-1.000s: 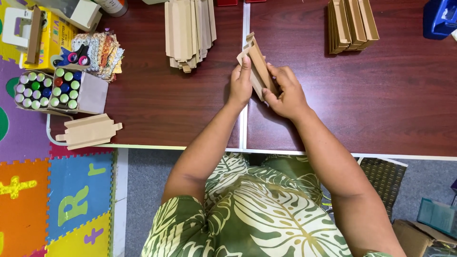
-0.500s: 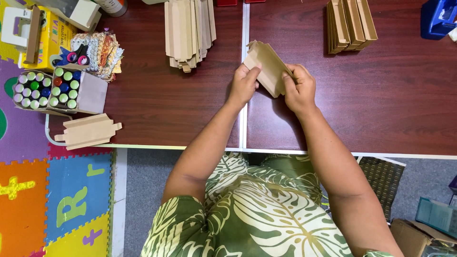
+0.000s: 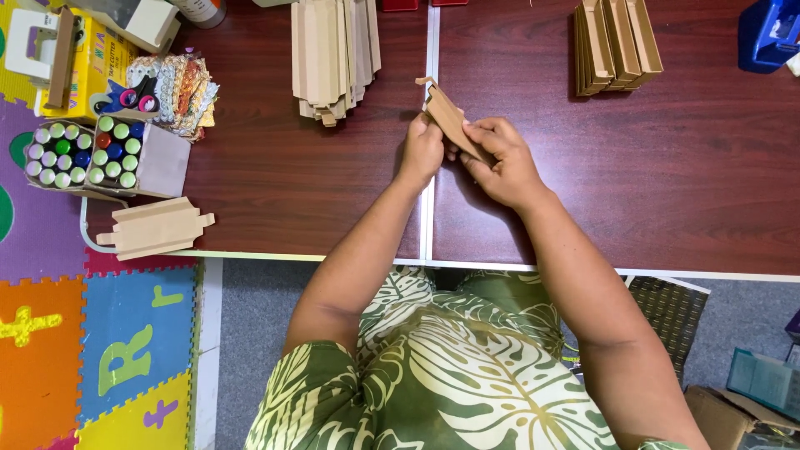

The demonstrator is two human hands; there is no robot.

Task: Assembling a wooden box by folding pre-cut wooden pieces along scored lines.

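Above the dark wooden table (image 3: 300,192), left hand (image 3: 421,150) and right hand (image 3: 500,158) pinch a folded cardboard piece (image 3: 450,117).

Cardboard piece (image 3: 451,119) turned edge-on, folded narrower btwn hands

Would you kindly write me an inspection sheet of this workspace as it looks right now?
Surface: two dark red-brown tables set edge to edge, a pale seam between them.
Job's things: flat brown cardboard piece, held above the seam, tilted.
Clutter: pile of flat cardboard blanks at top centre; stack of folded cardboard pieces at top right; single cardboard blank at the left edge; boxes of coloured markers; yellow box; blue tape dispenser.
Hands: left hand and right hand both grip the piece.
Cables: nothing seen.
Surroundings: coloured foam floor mat, grey floor, cardboard carton at lower right.
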